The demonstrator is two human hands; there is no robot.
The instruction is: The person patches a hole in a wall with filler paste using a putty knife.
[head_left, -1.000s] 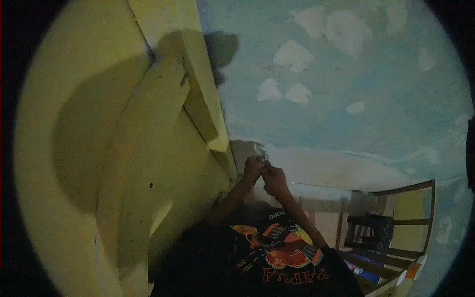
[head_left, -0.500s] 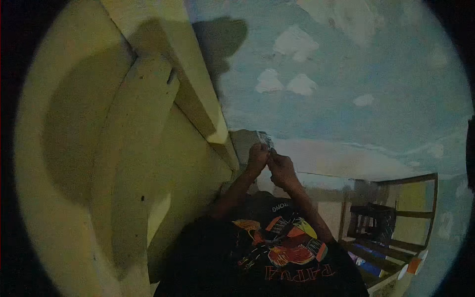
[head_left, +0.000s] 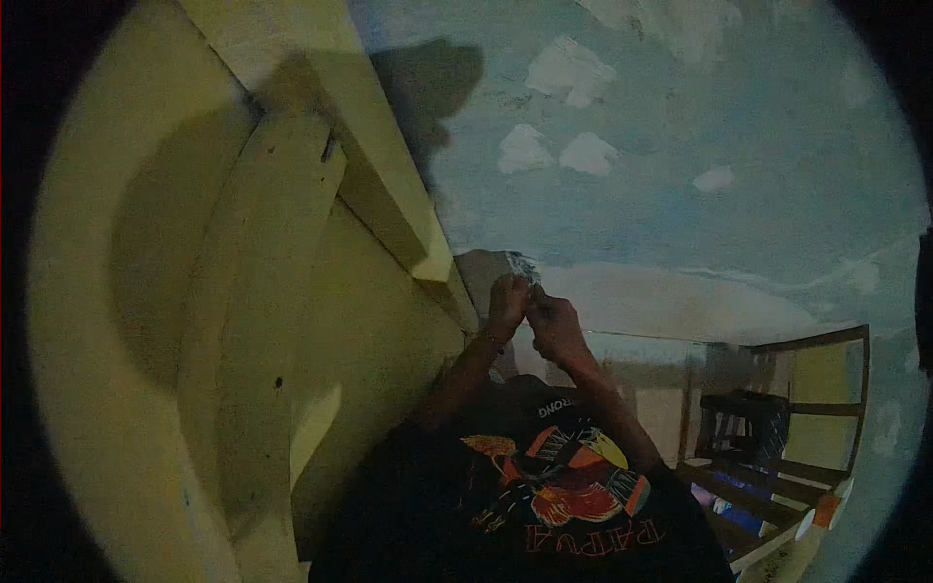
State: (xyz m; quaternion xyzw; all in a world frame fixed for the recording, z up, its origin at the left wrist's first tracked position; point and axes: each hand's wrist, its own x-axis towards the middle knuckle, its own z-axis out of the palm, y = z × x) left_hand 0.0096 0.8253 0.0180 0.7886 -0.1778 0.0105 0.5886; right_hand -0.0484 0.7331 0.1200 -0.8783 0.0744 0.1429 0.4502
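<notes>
Both of my hands are raised close together at the middle of the head view. My left hand (head_left: 507,306) is closed at the lower end of a small silvery-grey crumpled-looking piece (head_left: 523,263). Up against it, my right hand (head_left: 557,325) is closed too, with its fingertips meeting the left ones just below the piece. Dim light and the fingers hide exactly how each hand grips it, and its kind is not plain. Behind the hands lies a grey shadowed patch beside a yellow beam.
A yellow beam (head_left: 389,199) and yellow boards (head_left: 262,291) fill the left side. Beyond stretches a blue-green surface (head_left: 622,219) with white patches. At lower right stand a wooden slatted frame (head_left: 826,408) and a dark chair-like thing (head_left: 743,423).
The whole view has shifted slightly. Both hands stay together around the silvery piece, with only a small change in the fingers.
</notes>
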